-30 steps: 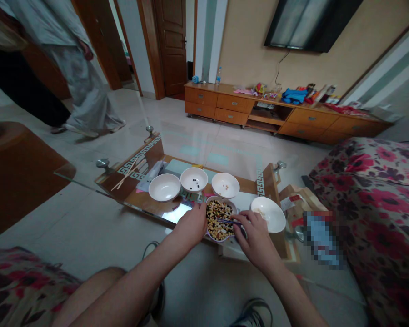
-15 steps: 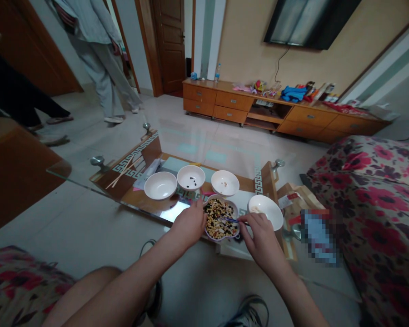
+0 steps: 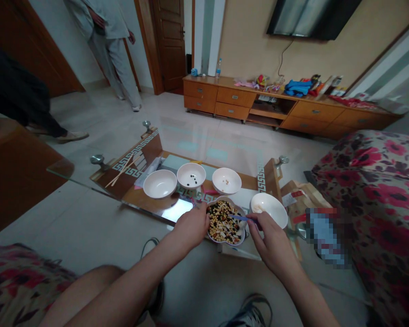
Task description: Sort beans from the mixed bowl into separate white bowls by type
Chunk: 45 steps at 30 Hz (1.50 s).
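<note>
A flower-shaped bowl (image 3: 239, 240) full of mixed yellow, black and pale beans and seeds sits at the near edge of the glass table. My left hand (image 3: 193, 221) is closed on its left rim. Pinched in my right hand (image 3: 264, 231) is a slim purple-blue utensil (image 3: 239, 218); its far end is in the beans, so its kind cannot be made out. White bowls stand around: the left one (image 3: 160, 185) looks bare, another (image 3: 191, 181) has several black beans, a third (image 3: 226, 186) a few pale bits. The right bowl (image 3: 276, 211), beside my right hand, contains pale pieces.
Wooden chopsticks (image 3: 122, 170) lie at the left of the glass table (image 3: 71, 175). A paper bag (image 3: 308, 195) is at the right, near a flowered sofa (image 3: 378, 181). Two people stand or walk at the far left. A low cabinet (image 3: 231, 102) lines the wall.
The flower-shaped bowl appears slightly further right in view, with both hands. My right hand still holds the utensil in the beans. The people at the left have shifted.
</note>
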Available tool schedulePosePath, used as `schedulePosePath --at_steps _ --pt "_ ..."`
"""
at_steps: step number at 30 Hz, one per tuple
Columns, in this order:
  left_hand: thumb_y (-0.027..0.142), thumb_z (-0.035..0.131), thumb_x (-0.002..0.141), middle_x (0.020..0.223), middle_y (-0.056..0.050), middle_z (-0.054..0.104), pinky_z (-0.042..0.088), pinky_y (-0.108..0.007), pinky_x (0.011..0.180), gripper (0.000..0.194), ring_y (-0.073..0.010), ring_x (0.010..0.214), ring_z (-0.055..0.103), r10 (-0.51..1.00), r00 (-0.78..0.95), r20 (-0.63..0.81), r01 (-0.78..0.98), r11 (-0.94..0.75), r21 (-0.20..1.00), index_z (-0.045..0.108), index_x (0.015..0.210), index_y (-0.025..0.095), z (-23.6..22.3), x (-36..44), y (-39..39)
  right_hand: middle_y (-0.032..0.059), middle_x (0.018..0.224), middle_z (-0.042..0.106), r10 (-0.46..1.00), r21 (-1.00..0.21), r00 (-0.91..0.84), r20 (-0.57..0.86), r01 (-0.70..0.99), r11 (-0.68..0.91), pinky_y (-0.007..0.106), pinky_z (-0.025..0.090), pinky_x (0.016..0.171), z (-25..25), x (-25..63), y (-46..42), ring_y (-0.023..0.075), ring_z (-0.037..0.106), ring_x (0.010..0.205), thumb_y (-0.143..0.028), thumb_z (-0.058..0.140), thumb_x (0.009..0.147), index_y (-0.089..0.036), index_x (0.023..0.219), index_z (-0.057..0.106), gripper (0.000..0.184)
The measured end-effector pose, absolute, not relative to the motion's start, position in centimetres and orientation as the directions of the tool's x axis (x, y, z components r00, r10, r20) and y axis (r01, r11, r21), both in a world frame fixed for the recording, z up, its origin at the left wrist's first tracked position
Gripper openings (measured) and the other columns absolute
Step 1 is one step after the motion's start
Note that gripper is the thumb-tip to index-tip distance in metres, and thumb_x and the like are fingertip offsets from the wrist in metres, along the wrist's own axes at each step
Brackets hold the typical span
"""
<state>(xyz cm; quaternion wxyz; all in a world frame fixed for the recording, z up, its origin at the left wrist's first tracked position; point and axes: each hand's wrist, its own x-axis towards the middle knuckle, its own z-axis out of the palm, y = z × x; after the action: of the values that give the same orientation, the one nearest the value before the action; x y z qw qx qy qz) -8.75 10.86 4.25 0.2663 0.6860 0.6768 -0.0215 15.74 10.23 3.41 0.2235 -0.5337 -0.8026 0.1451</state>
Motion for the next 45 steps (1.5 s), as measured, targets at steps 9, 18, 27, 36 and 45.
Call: schedulePosePath --at_steps 9,18,27,36,45 --pt "0.052 0.043 0.098 0.110 -0.017 0.074 0.055 -0.045 0.083 0.047 -0.0343 0.100 0.071 0.941 0.071 -0.331 0.978 -0.001 0.208 0.059 0.120 0.014 4.8 -8.5 10.4 0.0060 0.096 0.071 0.918 -0.410 -0.339 0.207 0.822 0.395 0.033 0.052 0.074 3.0 16.2 10.1 0.0219 0.070 0.086 -0.034 0.046 0.102 -0.022 0.107 0.061 0.019" --pt "0.051 0.039 0.099 0.102 -0.017 0.076 0.056 -0.050 0.080 0.050 -0.0368 0.096 0.073 0.929 0.079 -0.361 0.985 -0.017 0.172 0.070 0.111 0.013 5.2 -8.4 10.2 0.0055 0.095 0.073 0.896 -0.263 -0.390 0.213 0.860 0.437 0.028 0.050 0.062 3.1 15.3 9.8 0.0198 0.072 0.079 -0.035 0.042 0.104 -0.023 0.108 0.067 0.029" --pt "0.051 0.042 0.099 0.102 -0.018 0.076 0.057 -0.050 0.081 0.049 -0.0361 0.095 0.073 0.928 0.078 -0.363 0.986 -0.017 0.168 0.071 0.110 0.013 5.5 -8.3 10.2 0.0028 0.090 0.073 0.902 -0.208 -0.357 0.241 0.889 0.407 0.027 0.045 0.058 2.7 14.9 9.8 0.0181 0.071 0.074 -0.035 0.045 0.103 -0.023 0.104 0.070 0.028" --pt "0.051 0.040 0.100 0.103 -0.019 0.076 0.057 -0.052 0.081 0.050 -0.0364 0.095 0.073 0.924 0.083 -0.373 0.985 -0.019 0.173 0.070 0.111 0.012 5.7 -8.4 10.2 0.0012 0.081 0.071 0.892 -0.271 -0.362 0.271 0.860 0.432 0.027 0.042 0.056 3.1 14.5 9.8 0.0157 0.066 0.064 -0.034 0.049 0.101 -0.022 0.100 0.072 0.025" --pt "0.051 0.040 0.100 0.103 -0.020 0.075 0.056 -0.051 0.082 0.050 -0.0369 0.097 0.072 0.927 0.085 -0.364 0.984 -0.020 0.179 0.069 0.111 0.011 5.5 -8.4 10.1 0.0042 0.084 0.071 0.883 -0.270 -0.412 0.226 0.844 0.463 0.028 0.047 0.061 2.8 14.3 9.7 0.0182 0.069 0.072 -0.033 0.047 0.103 -0.021 0.104 0.071 0.028"
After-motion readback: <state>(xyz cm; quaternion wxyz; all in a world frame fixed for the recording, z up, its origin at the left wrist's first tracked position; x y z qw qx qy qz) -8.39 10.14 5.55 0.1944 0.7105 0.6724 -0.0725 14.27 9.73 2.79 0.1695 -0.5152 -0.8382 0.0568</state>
